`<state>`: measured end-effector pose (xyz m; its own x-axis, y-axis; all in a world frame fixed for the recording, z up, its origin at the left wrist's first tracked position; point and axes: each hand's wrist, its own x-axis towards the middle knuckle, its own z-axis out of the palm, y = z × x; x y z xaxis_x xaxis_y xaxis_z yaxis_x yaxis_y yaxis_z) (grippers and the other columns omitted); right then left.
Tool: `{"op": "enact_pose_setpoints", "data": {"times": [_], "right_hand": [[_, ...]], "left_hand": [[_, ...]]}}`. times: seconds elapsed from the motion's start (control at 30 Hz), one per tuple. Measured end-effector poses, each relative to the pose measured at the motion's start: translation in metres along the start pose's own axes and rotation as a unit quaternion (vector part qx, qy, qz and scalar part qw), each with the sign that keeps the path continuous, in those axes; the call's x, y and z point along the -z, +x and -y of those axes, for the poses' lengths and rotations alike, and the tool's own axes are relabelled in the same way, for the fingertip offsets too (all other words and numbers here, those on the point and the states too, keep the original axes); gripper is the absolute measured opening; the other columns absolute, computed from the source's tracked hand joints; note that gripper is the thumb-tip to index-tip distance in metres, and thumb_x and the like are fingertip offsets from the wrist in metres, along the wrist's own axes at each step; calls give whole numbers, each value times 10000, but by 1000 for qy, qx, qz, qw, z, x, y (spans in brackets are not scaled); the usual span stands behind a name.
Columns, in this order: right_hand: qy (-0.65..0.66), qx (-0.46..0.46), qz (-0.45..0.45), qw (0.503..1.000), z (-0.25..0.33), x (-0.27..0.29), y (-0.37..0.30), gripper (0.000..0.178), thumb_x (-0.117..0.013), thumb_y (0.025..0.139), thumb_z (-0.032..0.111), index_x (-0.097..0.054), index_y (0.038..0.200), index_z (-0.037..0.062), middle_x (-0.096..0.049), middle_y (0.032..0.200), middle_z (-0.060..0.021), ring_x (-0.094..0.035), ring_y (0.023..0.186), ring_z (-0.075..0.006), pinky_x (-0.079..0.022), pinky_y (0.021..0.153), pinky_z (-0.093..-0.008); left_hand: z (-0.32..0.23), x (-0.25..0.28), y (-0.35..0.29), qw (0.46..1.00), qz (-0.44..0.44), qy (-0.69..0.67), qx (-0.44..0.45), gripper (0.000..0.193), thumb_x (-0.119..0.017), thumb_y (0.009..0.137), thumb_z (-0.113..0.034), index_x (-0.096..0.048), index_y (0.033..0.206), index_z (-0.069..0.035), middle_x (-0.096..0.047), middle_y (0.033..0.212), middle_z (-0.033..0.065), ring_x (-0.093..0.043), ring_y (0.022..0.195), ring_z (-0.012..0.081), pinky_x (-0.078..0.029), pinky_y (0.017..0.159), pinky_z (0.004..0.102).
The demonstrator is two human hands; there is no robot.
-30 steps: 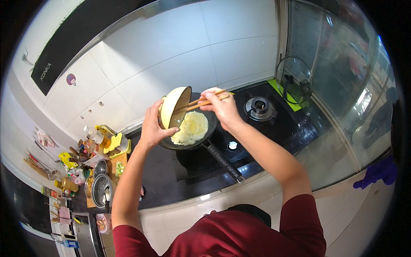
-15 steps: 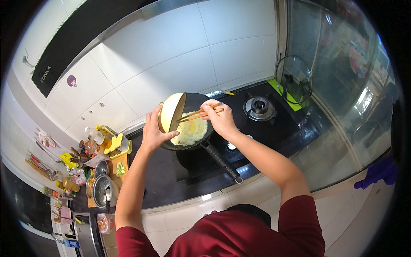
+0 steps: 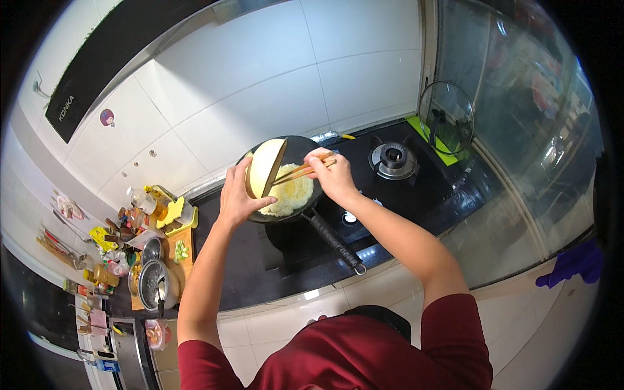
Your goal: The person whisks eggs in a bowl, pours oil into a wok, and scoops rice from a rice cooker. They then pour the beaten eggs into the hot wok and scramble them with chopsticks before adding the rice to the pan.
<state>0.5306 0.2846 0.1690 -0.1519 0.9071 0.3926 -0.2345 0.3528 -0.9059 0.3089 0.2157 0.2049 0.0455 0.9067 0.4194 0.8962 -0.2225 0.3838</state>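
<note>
A pale yellow bowl (image 3: pixel 263 168) is tipped steeply on its side over a dark wok (image 3: pixel 296 147), its mouth facing right. My left hand (image 3: pixel 238 198) grips the bowl from the left, fingers behind and thumb near its lower edge. Pinched in my right hand (image 3: pixel 334 177) are wooden chopsticks (image 3: pixel 296 173), whose tips reach to the bowl's mouth. Beneath them, a pale yellow layer of egg (image 3: pixel 290 195) spreads across the wok. The bowl's inside is mostly hidden from view. The wok's black-wrapped handle (image 3: pixel 333 242) points toward me, lower right.
Right of the wok is a second burner (image 3: pixel 394 161); beyond it a glass lid (image 3: pixel 446 117) stands upright by a green mat (image 3: pixel 448 158). On the left, a wooden board (image 3: pixel 184 262) holds chopped greens (image 3: pixel 181 251), beside metal pots (image 3: pixel 158 286) and an oil bottle (image 3: pixel 144 200).
The bowl is tipped slightly further, and the chopsticks have shifted a little at its mouth. Both hands keep their grip. The whole view has shifted slightly.
</note>
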Motion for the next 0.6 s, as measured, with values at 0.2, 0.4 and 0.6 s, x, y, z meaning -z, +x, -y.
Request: {"op": "enact_pose_setpoints", "data": {"times": [0.2,0.4,0.6], "right_hand": [[20,37,3,999,7,-9,-11,144,-560,906,107,-646,868,-2,-667,782,-72,-671,728,-137,-558,627,-267],[31,67,9,997,21,-11,-17,147,-549,914,109,-647,891,3,-654,761,-61,-659,737,-114,-545,651,-258],[-11,22,5,1000,13,-2,-5,163,-535,941,108,-632,906,-19,-653,865,-68,-664,806,-138,-567,702,-271]], "left_hand": [[1,-4,-2,1000,-17,-24,10,1043,-894,510,-340,-346,1377,-148,-454,1224,159,-487,1134,348,-444,939,427],[1,-5,-5,999,-28,17,-8,1021,-892,516,-327,-357,1368,-154,-471,1212,152,-492,1127,341,-450,921,424],[-4,-3,-10,999,-33,10,7,1001,-891,520,-313,-369,1359,-149,-473,1201,147,-504,1104,342,-454,911,423]]}}
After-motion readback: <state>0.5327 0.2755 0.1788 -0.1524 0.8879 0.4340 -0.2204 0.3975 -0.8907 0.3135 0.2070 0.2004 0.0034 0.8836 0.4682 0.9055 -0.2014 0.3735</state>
